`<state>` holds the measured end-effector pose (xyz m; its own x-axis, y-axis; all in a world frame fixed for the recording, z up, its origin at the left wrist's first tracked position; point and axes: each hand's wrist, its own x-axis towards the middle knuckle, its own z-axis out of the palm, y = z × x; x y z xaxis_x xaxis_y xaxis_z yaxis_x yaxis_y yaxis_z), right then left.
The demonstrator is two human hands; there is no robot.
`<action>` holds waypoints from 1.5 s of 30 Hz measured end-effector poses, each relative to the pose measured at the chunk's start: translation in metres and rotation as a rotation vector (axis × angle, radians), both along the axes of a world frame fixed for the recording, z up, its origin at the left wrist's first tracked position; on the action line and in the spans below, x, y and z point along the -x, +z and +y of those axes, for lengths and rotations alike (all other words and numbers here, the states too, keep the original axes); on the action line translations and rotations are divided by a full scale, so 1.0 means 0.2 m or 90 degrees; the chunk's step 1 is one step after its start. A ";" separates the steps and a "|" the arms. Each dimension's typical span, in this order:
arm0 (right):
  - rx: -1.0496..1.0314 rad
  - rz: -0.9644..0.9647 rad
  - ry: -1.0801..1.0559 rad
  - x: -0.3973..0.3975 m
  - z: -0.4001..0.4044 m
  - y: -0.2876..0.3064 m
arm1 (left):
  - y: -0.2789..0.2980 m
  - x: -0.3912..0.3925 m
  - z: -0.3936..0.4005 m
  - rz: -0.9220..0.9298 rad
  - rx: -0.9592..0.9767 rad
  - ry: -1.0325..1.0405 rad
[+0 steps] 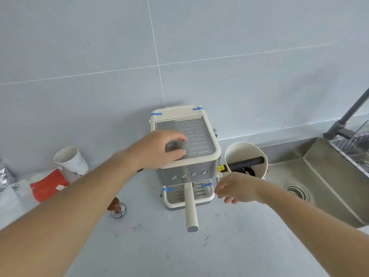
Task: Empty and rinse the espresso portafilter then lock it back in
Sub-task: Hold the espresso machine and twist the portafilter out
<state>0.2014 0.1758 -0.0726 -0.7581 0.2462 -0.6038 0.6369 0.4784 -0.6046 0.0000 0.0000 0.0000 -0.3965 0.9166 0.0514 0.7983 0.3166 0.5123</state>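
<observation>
A cream and steel espresso machine [199, 134] stands against the tiled wall. The portafilter's cream handle [190, 208] sticks out toward me from under the machine's front, over the drip tray [207, 196]; its basket is hidden beneath the machine. My left hand [161, 148] rests on the machine's top near its front left corner, fingers bent over the clear lid. My right hand [237, 188] hovers beside the machine's right side, fingers loosely curled and holding nothing, a short way right of the handle.
A cream knock box [245, 150] with a black bar and dark grounds stands right of the machine. A steel sink [319, 176] with drain and grey faucet [347, 120] lies far right. A tamper [116, 206], paper cup [70, 160] and red packet [50, 184] sit left. Coffee specks dot the counter.
</observation>
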 end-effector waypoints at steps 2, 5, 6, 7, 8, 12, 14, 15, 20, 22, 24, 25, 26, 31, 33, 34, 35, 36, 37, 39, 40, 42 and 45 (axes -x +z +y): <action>0.063 0.000 -0.064 -0.01 -0.04 -0.07 | -0.01 -0.01 0.03 -0.001 0.013 -0.019; 0.142 0.027 -0.128 -0.02 -0.13 -0.17 | -0.03 -0.02 0.06 0.035 0.067 -0.058; 0.170 0.029 -0.152 -0.01 -0.17 -0.19 | -0.04 -0.02 0.08 0.059 0.086 -0.078; 0.200 0.038 -0.171 0.00 -0.19 -0.21 | -0.05 -0.01 0.09 0.083 0.101 -0.097; 0.226 0.050 -0.182 0.01 -0.23 -0.24 | -0.06 0.00 0.10 0.104 0.111 -0.117; 0.298 0.089 -0.232 0.05 -0.33 -0.33 | -0.12 0.02 0.15 0.158 0.155 -0.159; 0.336 0.106 -0.281 0.06 -0.37 -0.36 | -0.14 0.03 0.15 0.172 0.158 -0.174; 0.361 0.115 -0.304 0.07 -0.38 -0.37 | -0.14 0.03 0.16 0.177 0.154 -0.184; 0.495 0.156 -0.386 0.09 -0.43 -0.42 | -0.17 0.10 0.16 0.210 0.166 -0.228; 0.553 0.165 -0.406 0.09 -0.43 -0.44 | -0.17 0.10 0.16 0.197 0.161 -0.233; 0.604 0.168 -0.424 0.09 -0.46 -0.45 | -0.17 0.09 0.16 0.174 0.142 -0.218; 0.608 0.164 -0.434 0.11 -0.48 -0.46 | -0.18 0.09 0.16 0.167 0.134 -0.210; 0.600 0.156 -0.442 0.12 -0.50 -0.47 | -0.18 0.08 0.16 0.165 0.127 -0.204; 0.600 0.140 -0.480 0.18 -0.57 -0.49 | -0.18 0.08 0.16 0.150 0.108 -0.192; 0.592 0.142 -0.484 0.18 -0.57 -0.50 | -0.19 0.08 0.16 0.150 0.104 -0.191; 0.583 0.145 -0.489 0.18 -0.57 -0.50 | -0.19 0.08 0.16 0.150 0.102 -0.190; 0.572 0.148 -0.493 0.18 -0.57 -0.50 | -0.19 0.08 0.16 0.149 0.099 -0.189; 0.561 0.152 -0.497 0.18 -0.58 -0.50 | -0.19 0.08 0.16 0.148 0.097 -0.188; 0.551 0.157 -0.501 0.19 -0.58 -0.50 | -0.19 0.08 0.16 0.146 0.094 -0.186; 0.531 0.169 -0.511 0.20 -0.59 -0.50 | -0.19 0.08 0.16 0.136 0.086 -0.180; 0.521 0.172 -0.517 0.20 -0.59 -0.50 | -0.20 0.08 0.16 0.133 0.082 -0.177; 0.497 0.175 -0.524 0.20 -0.60 -0.50 | -0.20 0.07 0.16 0.131 0.078 -0.175; 0.456 0.174 -0.530 0.22 -0.62 -0.50 | -0.20 0.08 0.16 0.132 0.078 -0.172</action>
